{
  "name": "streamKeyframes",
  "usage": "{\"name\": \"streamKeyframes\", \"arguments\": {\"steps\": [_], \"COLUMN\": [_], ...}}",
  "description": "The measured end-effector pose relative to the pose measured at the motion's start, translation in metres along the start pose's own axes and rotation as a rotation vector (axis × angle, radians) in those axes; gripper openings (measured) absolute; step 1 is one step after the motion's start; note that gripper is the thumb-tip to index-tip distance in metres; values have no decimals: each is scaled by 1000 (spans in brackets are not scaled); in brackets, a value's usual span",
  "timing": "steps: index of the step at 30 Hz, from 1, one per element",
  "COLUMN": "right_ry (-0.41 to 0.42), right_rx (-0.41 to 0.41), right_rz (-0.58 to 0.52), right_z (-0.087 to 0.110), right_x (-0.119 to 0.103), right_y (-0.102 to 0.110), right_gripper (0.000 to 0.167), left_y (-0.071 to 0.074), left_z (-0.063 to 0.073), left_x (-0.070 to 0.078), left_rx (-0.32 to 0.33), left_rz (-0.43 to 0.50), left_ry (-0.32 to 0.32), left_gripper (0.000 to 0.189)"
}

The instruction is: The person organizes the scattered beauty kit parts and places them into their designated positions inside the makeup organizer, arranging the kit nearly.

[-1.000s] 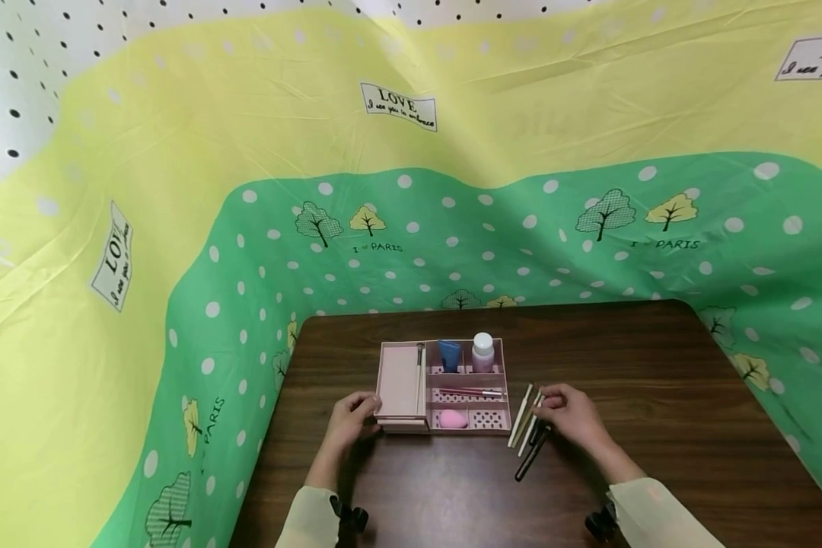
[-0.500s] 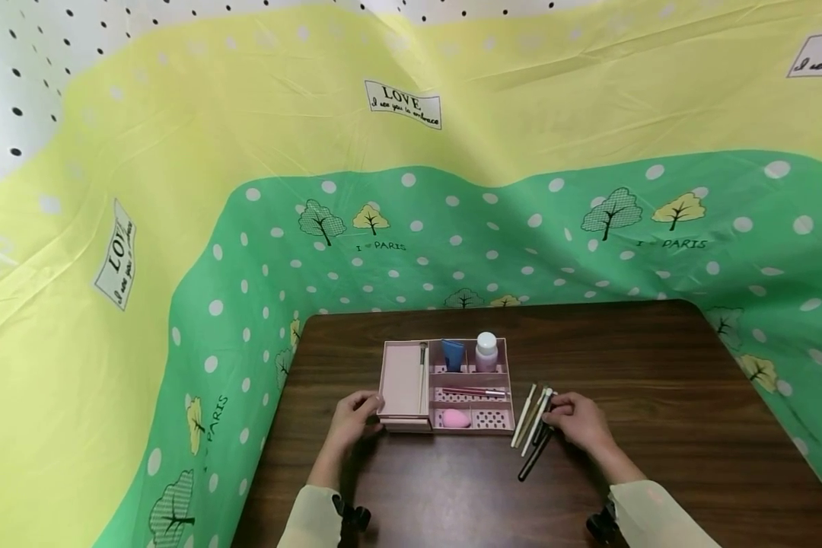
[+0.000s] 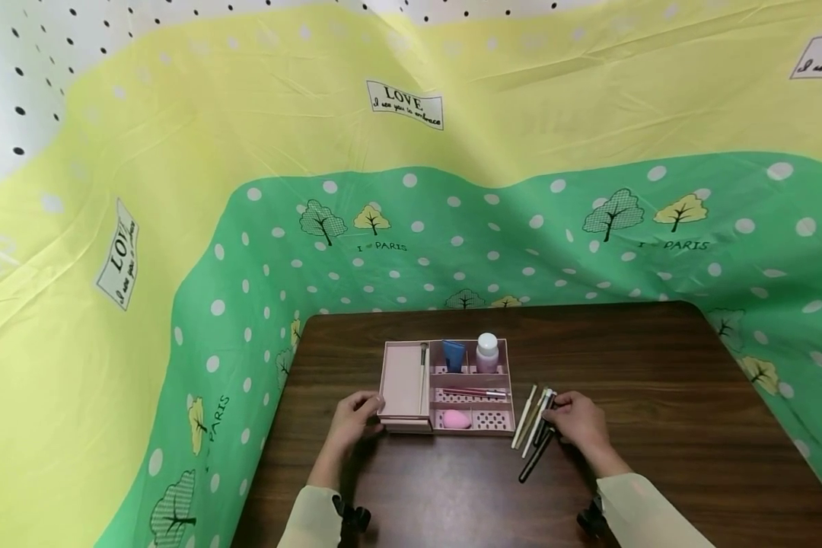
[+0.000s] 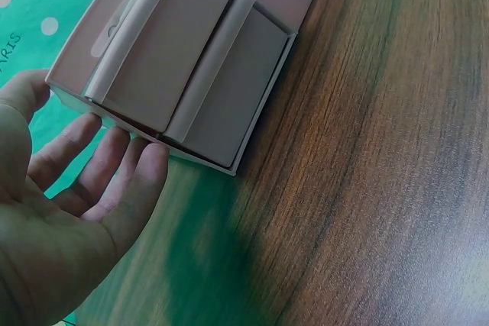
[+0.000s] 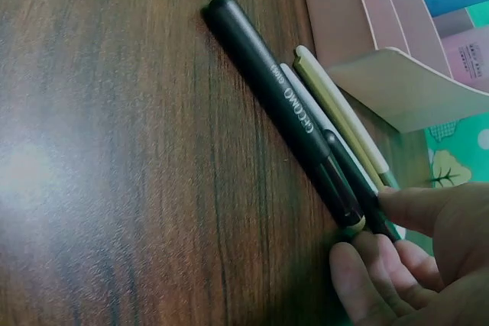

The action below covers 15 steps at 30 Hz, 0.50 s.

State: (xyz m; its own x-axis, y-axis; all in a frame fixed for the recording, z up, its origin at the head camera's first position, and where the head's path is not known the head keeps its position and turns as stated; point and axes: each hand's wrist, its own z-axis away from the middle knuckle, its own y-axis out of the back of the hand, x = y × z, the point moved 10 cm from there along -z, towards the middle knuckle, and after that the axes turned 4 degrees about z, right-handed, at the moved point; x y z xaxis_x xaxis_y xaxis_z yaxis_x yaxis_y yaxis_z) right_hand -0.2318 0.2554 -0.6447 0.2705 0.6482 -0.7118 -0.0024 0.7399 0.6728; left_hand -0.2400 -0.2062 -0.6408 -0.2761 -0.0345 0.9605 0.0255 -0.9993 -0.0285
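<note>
A pink cosmetics organizer [image 3: 403, 380] with small drawers sits on the dark wooden table [image 3: 438, 487]. My left hand [image 3: 354, 417] rests against its left side near the front corner, several fingertips on the wall in the left wrist view. To the organizer's right lies a bundle of slim sticks. It includes white sticks [image 5: 325, 124], a gold one [image 5: 336, 116], and a thick black pen [image 5: 267, 89] lettered GECOMO. With thumb and fingers my right hand [image 3: 578, 422] pinches a slimmer black pen [image 5: 353, 169] near its far end, still among the others.
Inside the organizer are a blue tube [image 3: 453, 355], a white-capped bottle [image 3: 487, 356], dark red sticks [image 3: 476, 393] and a pink sponge [image 3: 456, 418]. One brush [image 3: 422, 380] lies along the left top. A green-and-yellow cloth [image 3: 383, 266] hangs behind the table.
My right fingers have moved from the pale sticks' upper ends to the slim black pen. The bundle has shifted slightly and spread. The left hand stays at the organizer.
</note>
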Motion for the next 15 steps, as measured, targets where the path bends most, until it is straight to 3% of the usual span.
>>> {"name": "streamKeyframes", "arguments": {"steps": [7, 15], "right_ry": [-58, -59], "right_rx": [-4, 9], "right_rz": [17, 30], "right_z": [-6, -9], "right_x": [1, -1], "right_y": [-1, 0], "right_gripper": [48, 49], "left_y": [0, 0], "left_z": [1, 2], "left_x": [1, 1], "left_rx": [11, 18], "left_rz": [-2, -3], "left_ry": [-4, 2], "left_gripper": [35, 32]}}
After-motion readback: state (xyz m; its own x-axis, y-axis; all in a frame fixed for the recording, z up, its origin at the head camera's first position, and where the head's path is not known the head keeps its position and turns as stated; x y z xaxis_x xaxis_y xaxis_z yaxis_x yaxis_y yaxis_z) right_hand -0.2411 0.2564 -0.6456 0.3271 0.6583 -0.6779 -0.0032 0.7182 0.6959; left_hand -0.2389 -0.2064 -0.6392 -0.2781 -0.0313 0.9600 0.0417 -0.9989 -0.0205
